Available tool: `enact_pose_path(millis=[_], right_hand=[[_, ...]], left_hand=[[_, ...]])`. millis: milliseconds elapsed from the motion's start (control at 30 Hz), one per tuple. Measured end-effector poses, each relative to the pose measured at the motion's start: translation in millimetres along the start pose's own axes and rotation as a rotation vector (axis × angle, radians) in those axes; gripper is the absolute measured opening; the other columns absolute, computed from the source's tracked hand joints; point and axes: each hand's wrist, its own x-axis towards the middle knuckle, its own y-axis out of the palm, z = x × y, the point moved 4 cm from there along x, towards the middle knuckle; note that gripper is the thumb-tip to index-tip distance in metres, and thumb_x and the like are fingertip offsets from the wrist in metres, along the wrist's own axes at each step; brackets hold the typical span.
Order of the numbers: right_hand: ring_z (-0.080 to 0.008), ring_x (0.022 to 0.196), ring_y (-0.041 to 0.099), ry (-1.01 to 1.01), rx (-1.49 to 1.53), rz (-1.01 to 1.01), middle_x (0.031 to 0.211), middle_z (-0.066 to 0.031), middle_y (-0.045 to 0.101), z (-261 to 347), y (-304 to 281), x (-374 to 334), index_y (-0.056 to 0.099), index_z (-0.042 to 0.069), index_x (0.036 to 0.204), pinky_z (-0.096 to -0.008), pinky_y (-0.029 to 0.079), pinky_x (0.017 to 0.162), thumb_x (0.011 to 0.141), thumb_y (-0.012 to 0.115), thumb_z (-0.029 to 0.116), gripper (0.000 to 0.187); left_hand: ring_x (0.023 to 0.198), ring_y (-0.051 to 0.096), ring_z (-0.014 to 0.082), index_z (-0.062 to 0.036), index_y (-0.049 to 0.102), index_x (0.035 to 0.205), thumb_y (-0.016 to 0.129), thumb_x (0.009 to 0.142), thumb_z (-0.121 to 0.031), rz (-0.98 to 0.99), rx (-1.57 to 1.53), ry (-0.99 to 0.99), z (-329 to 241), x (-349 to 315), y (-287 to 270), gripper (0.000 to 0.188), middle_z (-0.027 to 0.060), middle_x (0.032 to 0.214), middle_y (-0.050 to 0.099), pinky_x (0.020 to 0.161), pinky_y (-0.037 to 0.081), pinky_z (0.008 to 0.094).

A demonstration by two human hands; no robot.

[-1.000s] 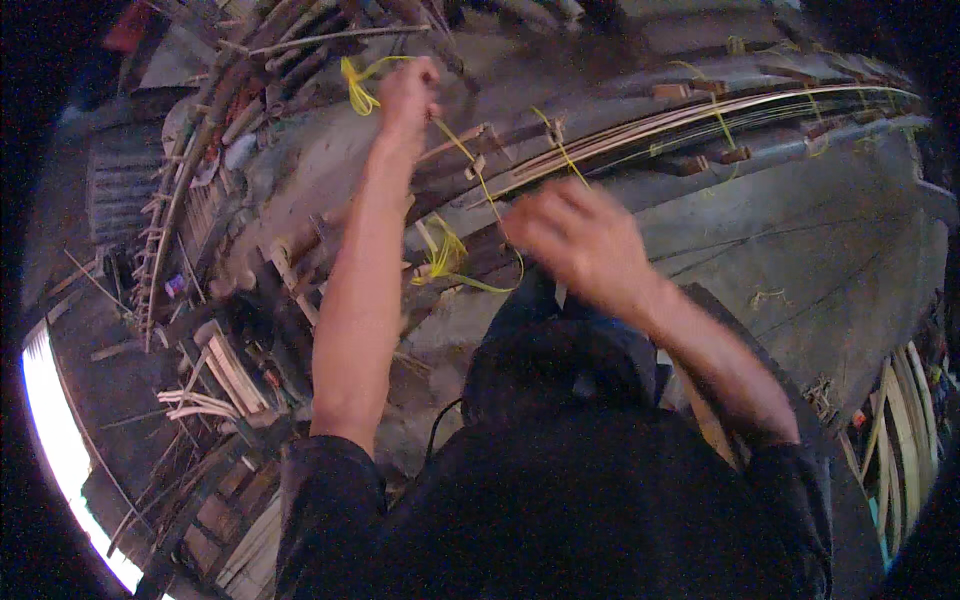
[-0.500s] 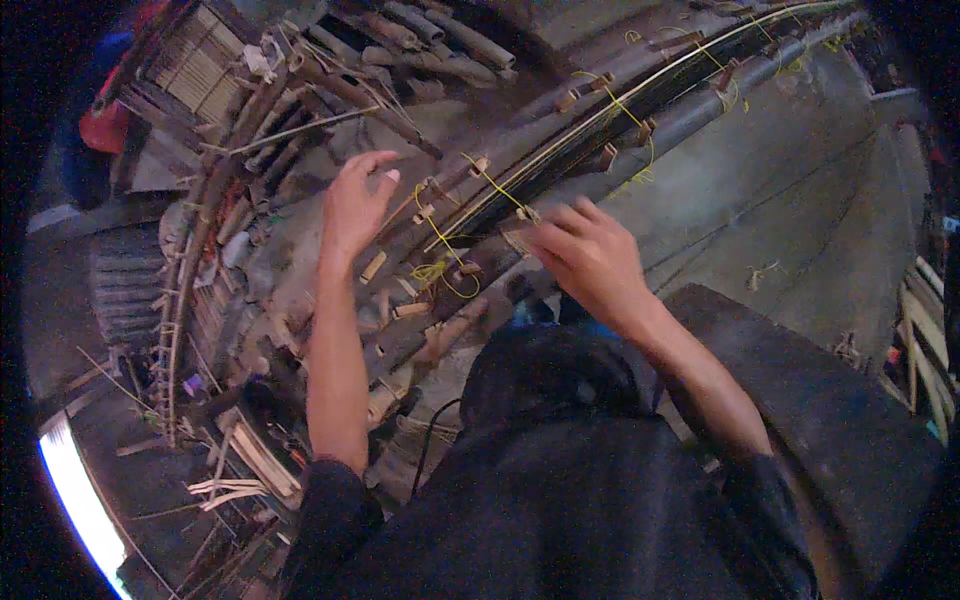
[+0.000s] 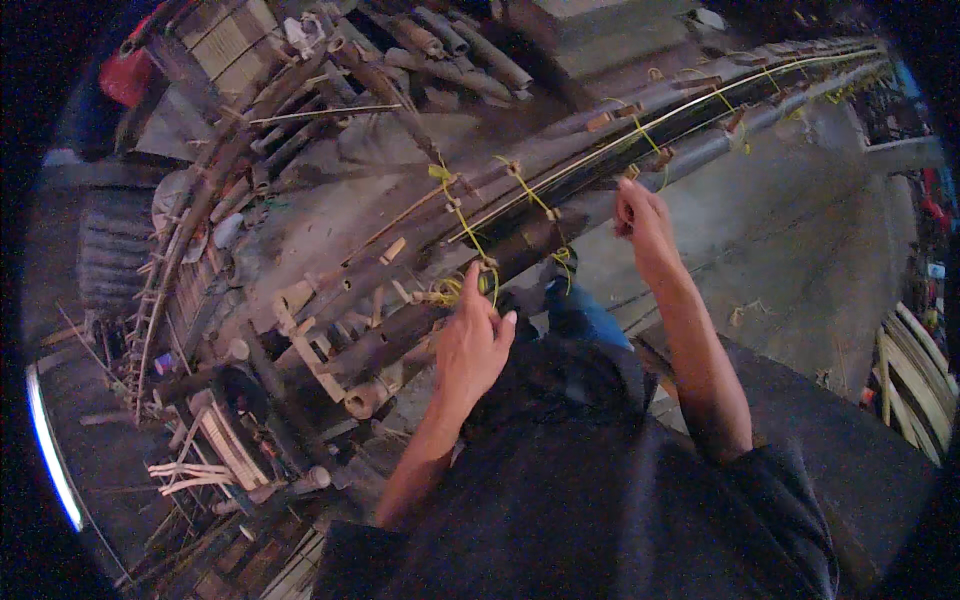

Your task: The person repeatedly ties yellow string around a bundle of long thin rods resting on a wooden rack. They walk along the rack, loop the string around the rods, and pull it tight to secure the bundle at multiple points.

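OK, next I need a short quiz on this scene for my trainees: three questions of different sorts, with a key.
1. True or false: the left hand and the right hand are touching each other.

2. Multiple choice: what colour is the stretched cord just beyond the left hand?
A. Red
B. Yellow
C. White

3. Fill in the blank: the ____ hand is closer to the tangle of loose cord.

Key: 1. False; 2. B; 3. left
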Motion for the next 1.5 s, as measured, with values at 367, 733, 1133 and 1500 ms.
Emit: enact_pose_path(millis=[367, 733, 1133, 1500], right_hand=[[-0.0158, 0.081, 0.059, 0.014, -0.372, -0.65, 0.088, -0.0083, 0.063, -104.4, -226.0, -118.8, 0.056, 0.003, 0.107, -0.029, 0.047, 0.073, 0.082, 0.06, 0.013, 0.028], [-0.0242, 0.073, 0.065, 0.737, -0.333, -0.813, 0.079, -0.0104, 0.067, -487.1, -438.2, -61.0, 0.066, 0.008, 0.093, -0.0356, 0.05, 0.071, 0.076, 0.065, 0.026, 0.025], [-0.0301, 0.071, 0.065, 0.781, -0.692, -0.395, 0.077, -0.0141, 0.067, -798.7, -720.6, 224.2, 0.07, 0.008, 0.085, -0.0392, 0.049, 0.062, 0.077, 0.063, 0.039, 0.032], [-0.0384, 0.079, 0.062, 0.852, -0.514, -0.531, 0.08, -0.0183, 0.064, -687.4, -541.7, 92.9, 0.064, 0.005, 0.085, -0.0471, 0.048, 0.068, 0.079, 0.056, 0.025, 0.022]], left_hand=[[0.106, 0.052, 0.0411, -0.0073, 0.05, 0.125, 0.047, 0.088, -0.043, 0.587, 0.694, 0.068, -30.5, 19.7, 82.5, 0.051, 0.0234, 0.116, 0.055, 0.089, 0.041, 0.0467], [0.103, 0.055, 0.0313, -0.0016, 0.058, 0.11, 0.054, 0.084, -0.024, 0.051, 0.492, 0.811, -356.4, 200.0, 236.9, 0.035, 0.0177, 0.11, 0.059, 0.089, 0.043, 0.0376], [0.117, 0.042, 0.0327, -0.0041, 0.051, 0.118, 0.054, 0.084, -0.035, -0.661, 0.925, 0.42, -368.0, 369.6, 452.7, 0.046, 0.0195, 0.125, 0.046, 0.096, 0.037, 0.0431], [0.109, 0.051, 0.031, -0.0102, 0.049, 0.126, 0.052, 0.088, -0.044, -0.803, 0.653, 0.315, -395.6, 276.7, 360.9, 0.051, 0.0158, 0.118, 0.055, 0.093, 0.04, 0.0447]])
